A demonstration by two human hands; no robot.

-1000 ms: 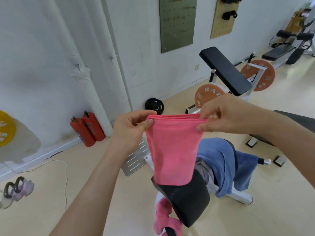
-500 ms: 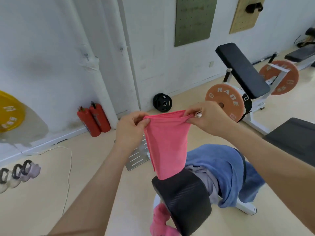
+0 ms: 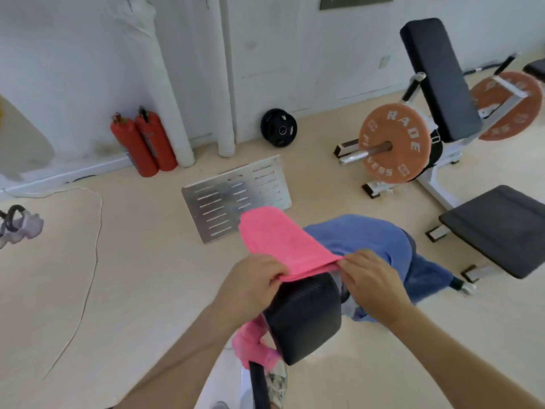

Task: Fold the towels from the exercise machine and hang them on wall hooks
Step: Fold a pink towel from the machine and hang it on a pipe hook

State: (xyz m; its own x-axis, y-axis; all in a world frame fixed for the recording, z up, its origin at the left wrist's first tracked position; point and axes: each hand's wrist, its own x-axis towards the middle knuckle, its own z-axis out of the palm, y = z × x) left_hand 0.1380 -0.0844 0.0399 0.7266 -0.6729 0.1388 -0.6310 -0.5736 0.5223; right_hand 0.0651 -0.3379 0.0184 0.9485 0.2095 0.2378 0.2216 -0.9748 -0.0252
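A: Entry 1: the pink towel [image 3: 283,243]. Position?

B: It is held up by its near edge over the black roller pad [image 3: 303,317] of the exercise machine. It is folded in layers. The far end reaches away from the person, above the floor and the slotted metal plate [image 3: 236,196]. The near edge lies at the pad's top; whether it touches the pad cannot be told.

A: Left hand [image 3: 250,286]?

B: The fingers are curled and pinch the towel's near left corner.

A: Right hand [image 3: 371,284]?

B: It has a like grip at the near right corner, with thumb and fingertips closed on the layered edge. Both forearms enter from the bottom of the view.

A: Other towels?

B: A blue towel [image 3: 362,234] is draped over the machine just behind the right hand, one end hanging toward the floor. A second pink towel [image 3: 250,346] hangs bunched on the machine below the left wrist, beside the pad.

A: Surroundings?

B: Two red fire extinguishers [image 3: 144,143] stand against the white wall beside a white pipe [image 3: 174,113]. A small black weight plate [image 3: 278,127] leans on the wall. To the right, an orange weight plate [image 3: 395,143] sits on a bar of a white-framed bench [image 3: 439,78] with black pads. A thin white cable [image 3: 95,255] trails across the beige floor at left.
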